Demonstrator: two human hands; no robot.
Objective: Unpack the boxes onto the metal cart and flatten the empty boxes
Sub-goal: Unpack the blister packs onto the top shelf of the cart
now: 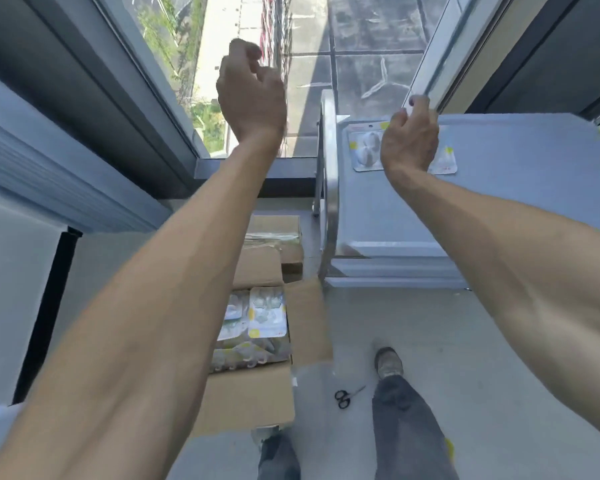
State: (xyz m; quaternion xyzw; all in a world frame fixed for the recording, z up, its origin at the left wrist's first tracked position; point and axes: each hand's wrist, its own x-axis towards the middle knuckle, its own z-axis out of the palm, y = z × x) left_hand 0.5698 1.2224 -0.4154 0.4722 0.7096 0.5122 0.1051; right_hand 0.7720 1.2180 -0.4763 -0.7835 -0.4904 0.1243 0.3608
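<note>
Brown cardboard box [253, 393], flaps open, sat at lower centre of the frame, with clear plastic blister packs [257, 323] inside; you were mid-unpacking. Your left hand [252, 95], upper centre, hung loosely curled and held nothing. Your right hand [409, 140] was over the grey metal cart [499, 202] at upper right, fingers curled on a blister pack [364, 150] lying there. Next, judged from this: reach back down into the box. Two boxes showed, counting a second taped box [278, 237]; one pair of black scissors [343, 398].
</note>
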